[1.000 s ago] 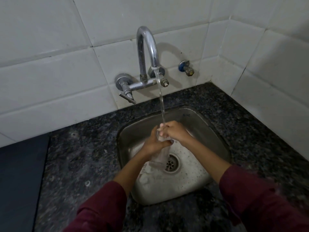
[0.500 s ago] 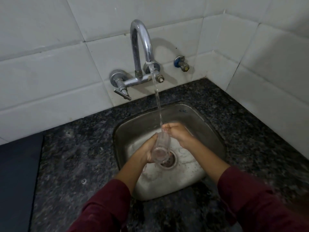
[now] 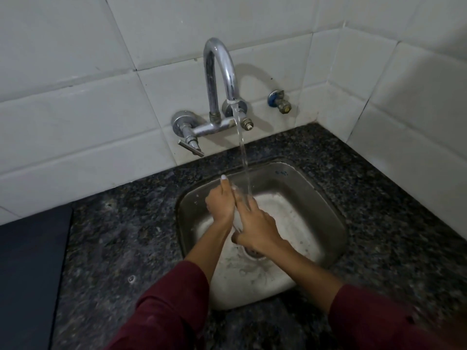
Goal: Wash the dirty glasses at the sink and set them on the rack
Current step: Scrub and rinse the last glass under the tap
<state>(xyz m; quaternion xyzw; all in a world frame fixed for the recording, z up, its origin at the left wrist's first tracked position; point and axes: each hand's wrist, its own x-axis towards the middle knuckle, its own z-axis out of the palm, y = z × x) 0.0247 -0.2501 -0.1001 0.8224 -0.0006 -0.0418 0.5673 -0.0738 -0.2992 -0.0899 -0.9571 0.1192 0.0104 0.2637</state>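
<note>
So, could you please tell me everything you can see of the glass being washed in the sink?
The glass is clear and looks like plain, smooth glassware; little of it shows, only a pale sliver between the two hands. It is held above the steel sink, near the drain, tilted away from the person. The left hand holds one side and the right hand wraps over the other. The stream of tap water falls onto it near its far end. Its rim and base are hidden.
</note>
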